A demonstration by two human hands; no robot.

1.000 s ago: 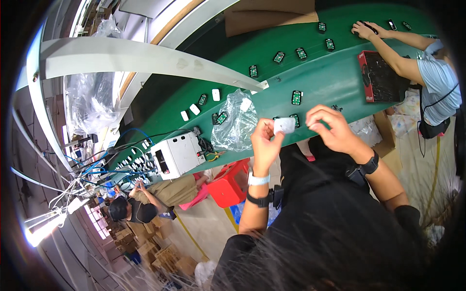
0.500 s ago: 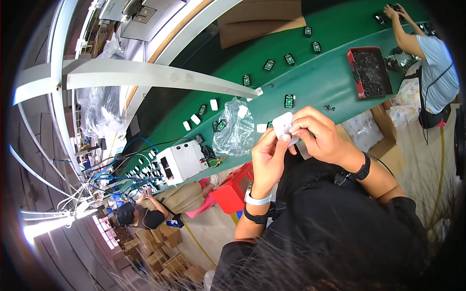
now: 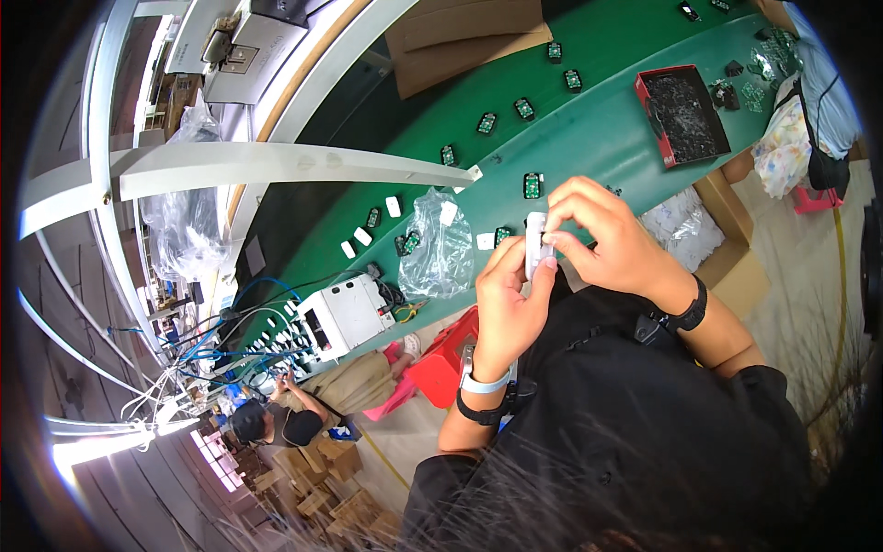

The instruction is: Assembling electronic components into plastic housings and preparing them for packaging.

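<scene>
"Centre the clock on what you're holding. What's furthest left?"

"A white machine [image 3: 345, 317], between eight and nine o'clock, by the near edge of the green tabletop [image 3: 607, 129]. Then, at nine, a clear plastic bag [image 3: 430, 264] lying flat."

"And your fingers?"

"My left hand [image 3: 508, 299] has its fingers closed on a small white case [image 3: 533, 243], held edge-on to me at the tabletop's near edge. Up at twelve, a green circuit board [image 3: 533, 186] sits in a black shell. My right hand [image 3: 614, 237] comes in from three, fingers curled, thumb near the fingertips at the case's right side; I can't tell whether they grip it or only touch."

"Further right?"

"Between one and two, an open red box [image 3: 660, 135] of small dark bits on the tabletop. Last, around three, an open carton [image 3: 740, 281] holding something whitish."
</scene>
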